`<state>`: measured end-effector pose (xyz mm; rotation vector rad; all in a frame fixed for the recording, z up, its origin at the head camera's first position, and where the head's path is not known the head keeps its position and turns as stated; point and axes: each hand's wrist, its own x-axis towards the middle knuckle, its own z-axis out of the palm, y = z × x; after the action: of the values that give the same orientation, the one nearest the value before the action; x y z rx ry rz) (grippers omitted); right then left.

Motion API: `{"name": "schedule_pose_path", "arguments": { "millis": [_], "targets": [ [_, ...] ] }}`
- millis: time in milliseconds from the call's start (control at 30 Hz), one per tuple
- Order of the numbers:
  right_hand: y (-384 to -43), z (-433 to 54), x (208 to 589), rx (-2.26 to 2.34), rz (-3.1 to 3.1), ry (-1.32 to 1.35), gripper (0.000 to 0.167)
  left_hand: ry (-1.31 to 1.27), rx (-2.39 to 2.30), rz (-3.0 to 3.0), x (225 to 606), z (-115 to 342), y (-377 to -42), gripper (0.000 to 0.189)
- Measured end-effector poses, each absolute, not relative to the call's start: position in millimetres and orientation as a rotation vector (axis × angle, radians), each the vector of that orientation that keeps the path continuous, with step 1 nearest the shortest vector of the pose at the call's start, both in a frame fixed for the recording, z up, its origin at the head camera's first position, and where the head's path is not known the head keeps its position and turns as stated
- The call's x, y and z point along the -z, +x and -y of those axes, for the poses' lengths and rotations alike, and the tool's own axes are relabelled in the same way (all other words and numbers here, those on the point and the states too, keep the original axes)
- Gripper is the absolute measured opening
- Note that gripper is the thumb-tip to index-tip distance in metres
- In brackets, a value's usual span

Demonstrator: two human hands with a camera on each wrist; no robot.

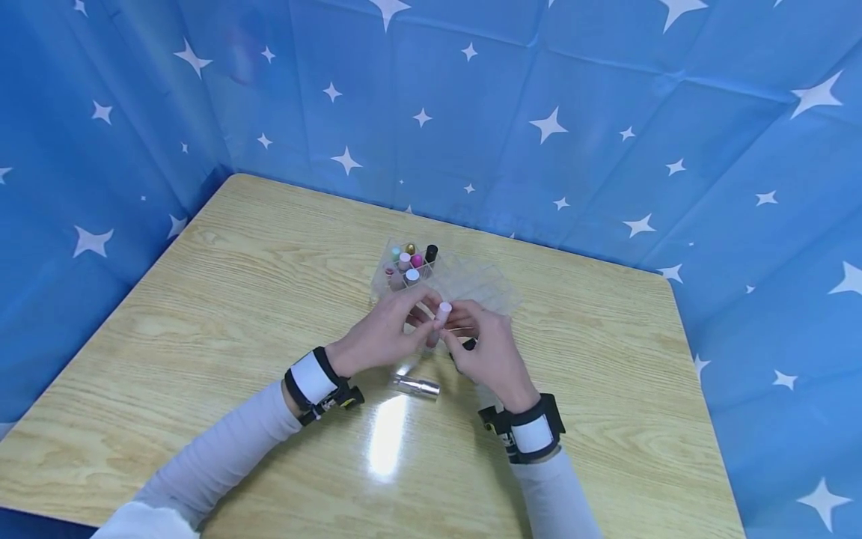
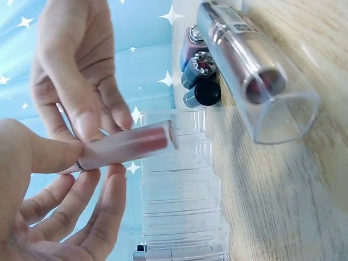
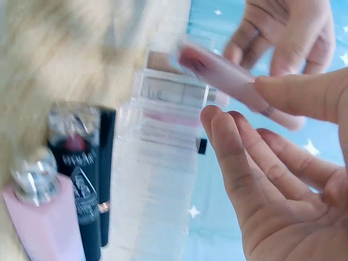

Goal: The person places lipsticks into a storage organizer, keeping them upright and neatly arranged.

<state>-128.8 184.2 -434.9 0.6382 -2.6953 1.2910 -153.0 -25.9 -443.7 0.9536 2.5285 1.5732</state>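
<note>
Left grip (image 1: 384,333) near clear organizer (image 1: 481,281)

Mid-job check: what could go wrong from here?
The pink tube might slip, since the left hand and right hand hold it only with their fingers.

If dropped, it could knock the silver lipstick lying on the table.

Either hand might bump the clear organizer just beyond.

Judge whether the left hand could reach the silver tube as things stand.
Probably yes: the silver tube lies near the left hand, nothing visibly between, but that hand grips the pink tube.
</note>
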Motion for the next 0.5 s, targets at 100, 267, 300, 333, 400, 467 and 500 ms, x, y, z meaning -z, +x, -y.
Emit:
{"name": "schedule_pose_path", "arguments": {
  "millis": [100, 267, 300, 333, 400, 467, 500],
  "targets": [
    [-128.7, -181.5, 438.1, -1.291, 2.709, 0.622, 0.032, 0.983, -1.628, -2.509, 443.7, 25.6, -153.8, 0.017],
    [-127.9, -179.3, 439.7, -1.300, 2.693, 0.608, 0.029, 1.013, -1.652, -2.490, 443.3, 25.2, -154.9, 0.020],
    [-127.7, -179.1, 439.5, -1.301, 2.689, 0.609, 0.028, 1.009, -1.651, -2.487, 442.7, 25.5, -154.8, 0.020],
    [-127.7, -178.9, 439.4, -1.305, 2.686, 0.615, 0.028, 1.002, -1.649, -2.486, 442.1, 25.9, -154.6, 0.020],
    [-127.5, -178.3, 438.9, -1.295, 2.689, 0.626, 0.027, 0.980, -1.639, -2.499, 440.9, 26.9, -154.2, 0.020],
    [-127.5, -177.6, 438.9, -1.283, 2.695, 0.645, 0.027, 0.976, -1.634, -2.516, 439.4, 27.9, -153.5, 0.019],
    [-127.5, -177.3, 438.9, -1.276, 2.698, 0.655, 0.027, 0.986, -1.634, -2.527, 439.0, 28.4, -153.3, 0.018]
  ]
}}
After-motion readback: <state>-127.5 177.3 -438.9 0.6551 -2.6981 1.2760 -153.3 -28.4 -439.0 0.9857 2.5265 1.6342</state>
